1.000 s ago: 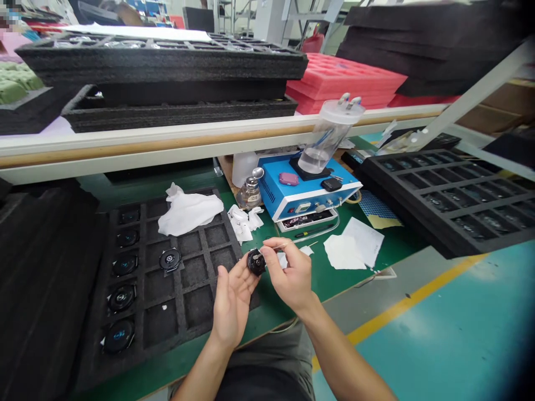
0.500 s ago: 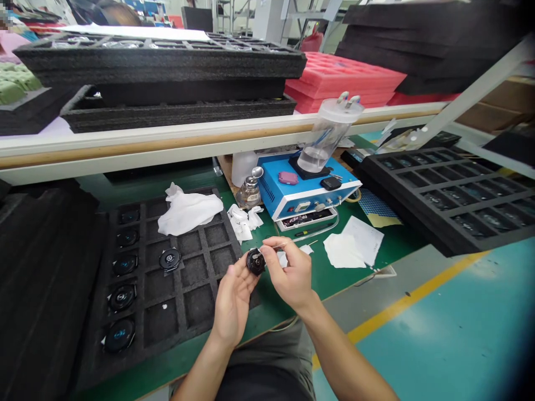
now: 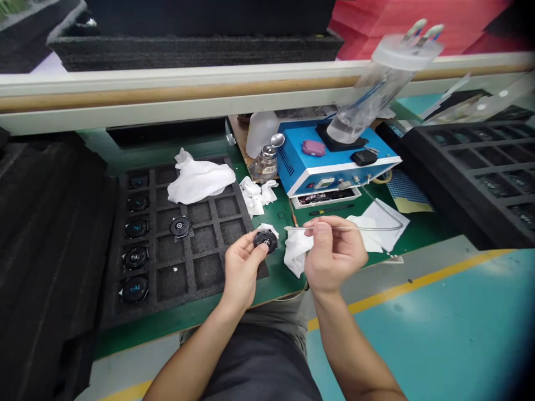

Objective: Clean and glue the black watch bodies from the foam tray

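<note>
Disc (image 3: 265,240), round and black, is gripped between the thumb and fingers of your left hand (image 3: 241,273), just off the near right part of the foam tray (image 3: 204,271). Your right hand (image 3: 334,256) pinches a thin clear tube (image 3: 363,228) farther to the right of the tray. The tube tip points toward the disc, with a gap between them.

Current step, as judged: handling the disc with the tube held ready, not in contact. Any further tube work on the disc calls for a steady left grip, a level disc and slow alignment of the tip; keep your thumb out of its path.

White cloth (image 3: 296,250) lies at your right hand, to the right of the tray; whether you also grip it cannot be told. Similar discs (image 3: 135,257) occupy the tray's left column, and a single disc (image 3: 180,226) sits in the next column. Another white cloth (image 3: 199,178) covers part of the tray's far side. Beyond the tray's far right corner stands the blue box (image 3: 334,167).
</note>
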{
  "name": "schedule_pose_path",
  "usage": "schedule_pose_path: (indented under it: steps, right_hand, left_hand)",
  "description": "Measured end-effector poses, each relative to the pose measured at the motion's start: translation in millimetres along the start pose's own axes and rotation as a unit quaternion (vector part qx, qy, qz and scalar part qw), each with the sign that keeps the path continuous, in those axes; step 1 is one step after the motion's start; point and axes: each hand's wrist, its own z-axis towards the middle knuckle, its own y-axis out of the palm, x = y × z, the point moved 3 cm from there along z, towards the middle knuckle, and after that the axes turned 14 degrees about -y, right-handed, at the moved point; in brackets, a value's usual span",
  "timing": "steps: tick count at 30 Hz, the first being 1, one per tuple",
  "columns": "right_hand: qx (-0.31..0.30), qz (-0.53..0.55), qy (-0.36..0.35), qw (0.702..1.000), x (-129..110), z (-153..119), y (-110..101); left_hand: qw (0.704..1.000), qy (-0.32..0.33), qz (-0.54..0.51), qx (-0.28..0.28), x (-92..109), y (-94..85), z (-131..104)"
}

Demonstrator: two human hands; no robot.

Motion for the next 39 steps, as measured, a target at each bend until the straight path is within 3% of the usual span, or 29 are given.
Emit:
schedule_pose_path:
  steps: [5,13,27,39]
  right_hand:
    - [0.029,-0.018,-0.007,0.999,20,-8,-8]
    - [0.034,-0.071,0.051,0.996,48,-21,-17]
    - [0.017,-0.062,0.084,0.994,56,-23,-16]
    - [0.013,-0.058,0.092,0.994,57,-24,-17]
  left_hand:
    - [1.0,-0.013,-0.01,-0.001,0,-1.0,0]
    - [1.0,-0.003,0.002,-0.013,-1,-1.4,0]
    - [0.999,-0.008,-0.018,-0.038,5,2.2,-1]
    - [0.987,-0.102,-0.103,-0.066,8,-2.8,1]
